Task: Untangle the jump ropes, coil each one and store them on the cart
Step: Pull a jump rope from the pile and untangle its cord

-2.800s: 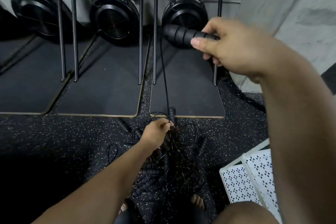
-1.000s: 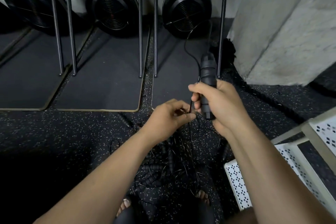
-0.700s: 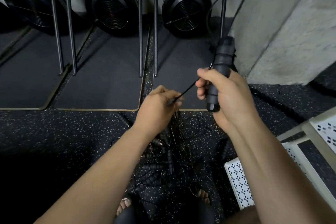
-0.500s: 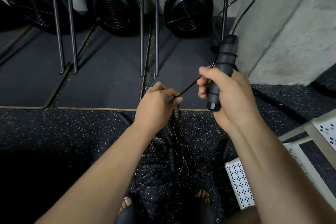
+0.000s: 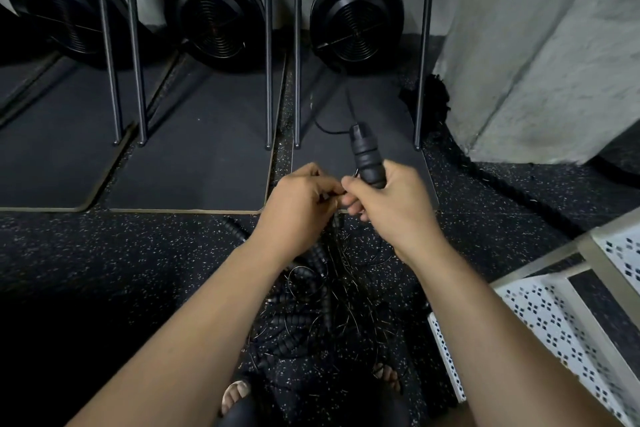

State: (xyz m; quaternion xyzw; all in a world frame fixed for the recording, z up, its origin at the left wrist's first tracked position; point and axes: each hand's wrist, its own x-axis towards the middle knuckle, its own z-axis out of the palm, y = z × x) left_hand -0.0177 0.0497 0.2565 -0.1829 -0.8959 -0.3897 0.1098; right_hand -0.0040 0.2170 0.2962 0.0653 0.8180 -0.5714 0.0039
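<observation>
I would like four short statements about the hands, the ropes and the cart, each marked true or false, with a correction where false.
1. The right hand grips a black handle. True.
2. The tangle of ropes lies inside the cart. False: it lies on the floor, beside the cart.
3. The left hand hangs idle at the side. False: it pinches the cord close to the right hand.
4. The cart stands at the person's right. True.

Black handle (image 5: 367,160) upright; tangled ropes (image 5: 311,317) heaped on floor (image 5: 138,253); white perforated cart (image 5: 561,329) beside.
</observation>
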